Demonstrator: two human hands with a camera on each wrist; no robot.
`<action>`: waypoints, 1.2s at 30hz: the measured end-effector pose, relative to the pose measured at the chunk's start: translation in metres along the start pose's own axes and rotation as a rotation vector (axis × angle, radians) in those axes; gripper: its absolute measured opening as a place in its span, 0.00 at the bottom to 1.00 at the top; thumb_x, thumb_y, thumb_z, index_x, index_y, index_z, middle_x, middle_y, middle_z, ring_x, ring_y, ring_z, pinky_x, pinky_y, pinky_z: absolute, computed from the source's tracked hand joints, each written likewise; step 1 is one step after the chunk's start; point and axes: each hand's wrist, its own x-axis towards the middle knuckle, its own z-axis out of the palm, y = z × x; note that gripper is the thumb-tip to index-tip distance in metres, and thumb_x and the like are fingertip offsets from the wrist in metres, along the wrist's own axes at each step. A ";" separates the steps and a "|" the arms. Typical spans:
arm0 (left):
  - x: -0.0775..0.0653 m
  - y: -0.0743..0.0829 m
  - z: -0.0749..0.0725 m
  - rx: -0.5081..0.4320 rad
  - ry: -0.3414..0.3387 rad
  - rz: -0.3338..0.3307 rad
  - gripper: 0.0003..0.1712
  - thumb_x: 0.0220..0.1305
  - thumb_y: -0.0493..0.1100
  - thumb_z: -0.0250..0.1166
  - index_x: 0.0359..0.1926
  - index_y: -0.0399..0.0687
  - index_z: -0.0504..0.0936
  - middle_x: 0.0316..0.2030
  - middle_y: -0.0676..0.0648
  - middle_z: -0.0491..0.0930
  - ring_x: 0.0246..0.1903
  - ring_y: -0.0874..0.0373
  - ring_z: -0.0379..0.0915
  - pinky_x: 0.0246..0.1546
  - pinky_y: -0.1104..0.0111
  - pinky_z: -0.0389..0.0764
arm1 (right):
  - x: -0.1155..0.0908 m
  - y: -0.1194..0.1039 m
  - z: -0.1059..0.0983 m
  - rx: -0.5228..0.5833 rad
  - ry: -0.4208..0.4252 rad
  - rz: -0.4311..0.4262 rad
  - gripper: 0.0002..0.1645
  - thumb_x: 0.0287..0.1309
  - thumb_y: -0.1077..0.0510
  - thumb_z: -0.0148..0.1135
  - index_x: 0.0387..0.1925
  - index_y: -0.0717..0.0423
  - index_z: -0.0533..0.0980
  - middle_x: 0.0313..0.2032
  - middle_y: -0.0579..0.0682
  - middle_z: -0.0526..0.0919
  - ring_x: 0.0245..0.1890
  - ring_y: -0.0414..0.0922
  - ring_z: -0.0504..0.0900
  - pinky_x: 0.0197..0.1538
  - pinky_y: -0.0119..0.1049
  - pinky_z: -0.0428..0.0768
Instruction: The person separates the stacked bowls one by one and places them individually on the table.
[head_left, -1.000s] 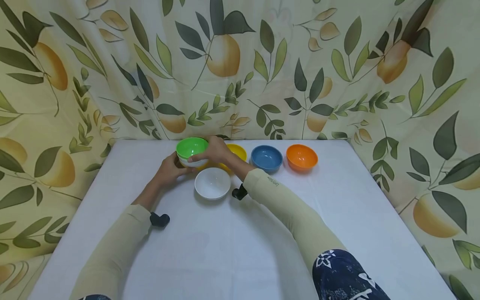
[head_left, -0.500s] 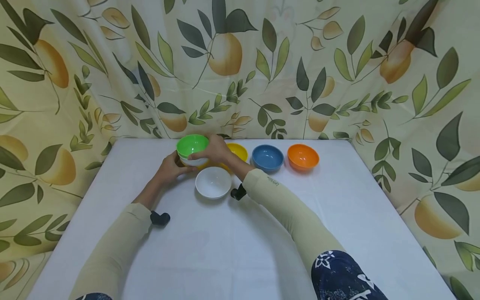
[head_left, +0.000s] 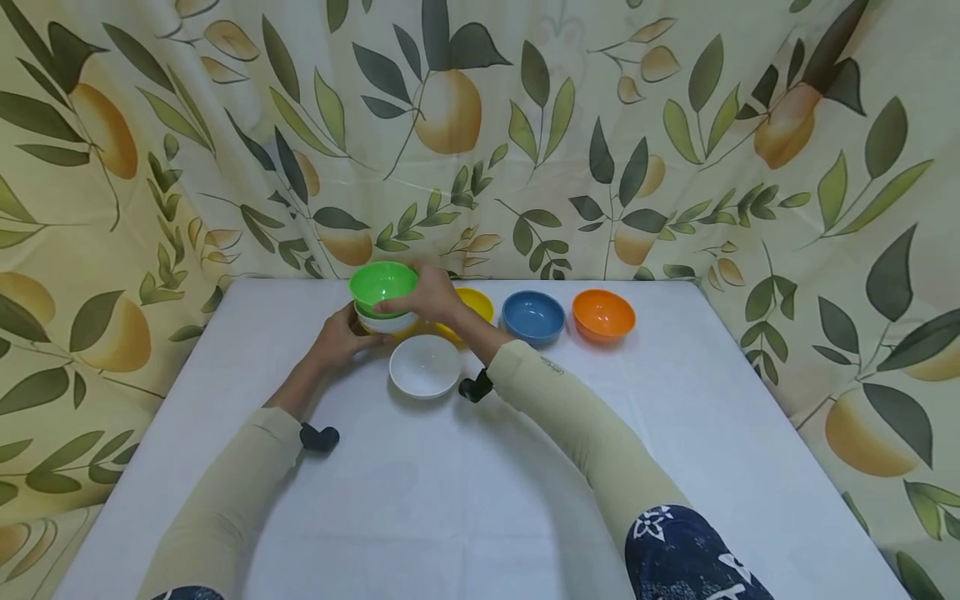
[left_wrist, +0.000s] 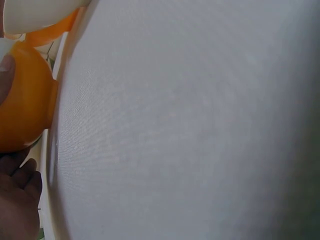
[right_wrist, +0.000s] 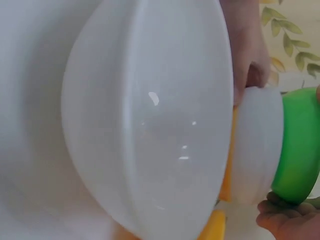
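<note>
At the table's back left is a stack of small bowls. My left hand (head_left: 337, 340) holds its lower part, thumb at the front of a yellow-orange bowl (left_wrist: 30, 100) and fingers round its left side. A white bowl (right_wrist: 257, 145) sits inside that one. My right hand (head_left: 433, 296) grips a green bowl (head_left: 382, 283) by its right side, thumb in front; the green bowl stands raised above the white one, with its lower part showing over the white rim. A second white bowl (head_left: 425, 367) stands on the table just in front, between my forearms.
To the right along the back edge stand a yellow bowl (head_left: 474, 304), partly behind my right hand, then a blue bowl (head_left: 533, 318) and an orange bowl (head_left: 603, 315). A white cloth covers the table (head_left: 420, 500). A fruit-patterned curtain (head_left: 495, 192) hangs behind it.
My right hand has raised the green bowl slightly out of the white one, so more of its green side shows. My left hand and the other bowls keep their places.
</note>
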 end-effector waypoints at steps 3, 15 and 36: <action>0.000 0.001 0.000 0.006 -0.005 -0.013 0.55 0.60 0.54 0.81 0.80 0.45 0.61 0.74 0.38 0.67 0.75 0.41 0.60 0.77 0.45 0.57 | -0.003 -0.004 -0.001 -0.003 0.013 0.008 0.54 0.44 0.42 0.88 0.67 0.62 0.72 0.55 0.53 0.81 0.53 0.47 0.80 0.54 0.35 0.83; 0.001 -0.001 0.001 0.018 0.004 -0.034 0.54 0.59 0.53 0.81 0.78 0.41 0.63 0.71 0.38 0.70 0.73 0.41 0.62 0.78 0.47 0.56 | -0.020 -0.011 -0.022 0.070 0.082 0.003 0.55 0.45 0.45 0.87 0.70 0.63 0.71 0.57 0.55 0.81 0.54 0.49 0.80 0.55 0.37 0.84; 0.000 0.002 0.002 -0.030 0.033 -0.017 0.55 0.57 0.49 0.83 0.78 0.38 0.63 0.71 0.36 0.71 0.73 0.41 0.62 0.78 0.48 0.56 | -0.067 -0.018 -0.085 0.100 0.133 0.117 0.60 0.47 0.45 0.86 0.75 0.64 0.66 0.64 0.58 0.77 0.57 0.53 0.77 0.60 0.42 0.83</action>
